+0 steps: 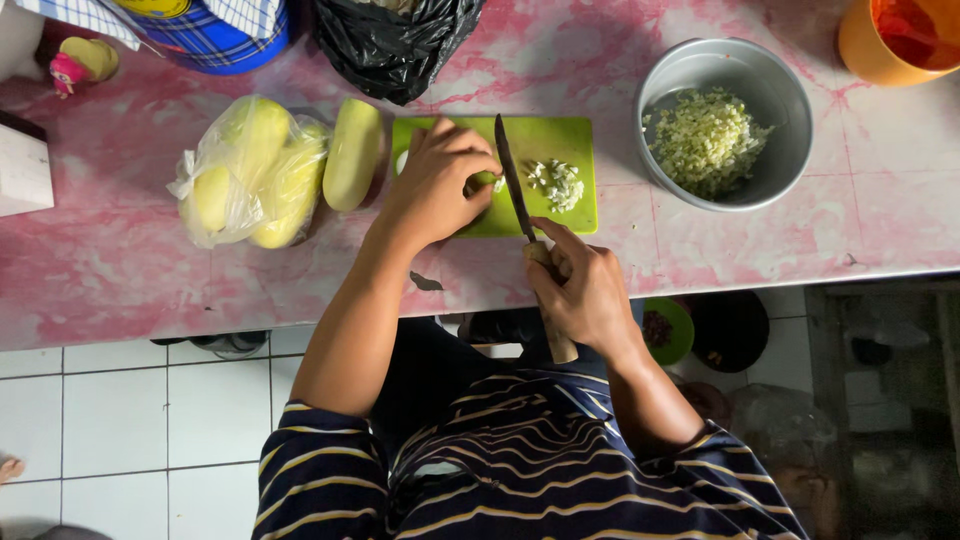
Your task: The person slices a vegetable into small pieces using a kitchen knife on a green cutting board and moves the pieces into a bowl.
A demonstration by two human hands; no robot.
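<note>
Left hand (432, 185): fingers curled, pinching a small pale piece (487, 180) down on the green cutting board (560, 140).
Right hand (580, 290): wrapped tight round the knife (512, 180) handle, blade right beside the left fingertips.
Chopped bits (555, 183): small pile right of the blade.
Metal bowl (700, 75): more chopped stuff, just beside the board.
Peeled fruit (352, 155): left of the board, next to a bagful (250, 170).

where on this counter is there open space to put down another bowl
Bare pink counter runs along the near edge, below the bag of peeled fruit. Another patch lies right of the metal bowl, below the orange cup. Around the green cutting board it's crowded.
</note>
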